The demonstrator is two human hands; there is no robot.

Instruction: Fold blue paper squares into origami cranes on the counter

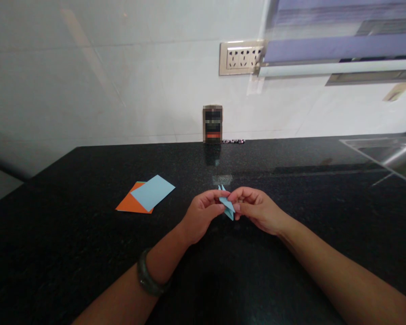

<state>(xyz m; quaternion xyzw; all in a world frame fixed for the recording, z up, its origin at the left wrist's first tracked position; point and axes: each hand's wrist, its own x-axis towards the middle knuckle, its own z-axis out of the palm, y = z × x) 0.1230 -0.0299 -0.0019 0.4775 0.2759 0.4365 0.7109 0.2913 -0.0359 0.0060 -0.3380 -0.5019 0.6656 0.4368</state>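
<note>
Together, both hands (200,215) (262,210) in a pinch on folded blue paper (227,204).

Looks like matt paper in the folded blue piece (228,205). Shines like polished stone across the black countertop (71,243), like smooth metal in the sink (397,155)

One left hand (200,213) and one right hand (261,211) make two; there is one folded blue paper (227,203); one flat blue sheet (153,193) and one orange sheet (133,204) show, any beneath being uncountable; there is one bangle (145,274). There is one upright device (212,124); one beaded strand (235,141); one socket plate (223,59) with three outlets (244,58) showing; one sink (401,155).
</note>
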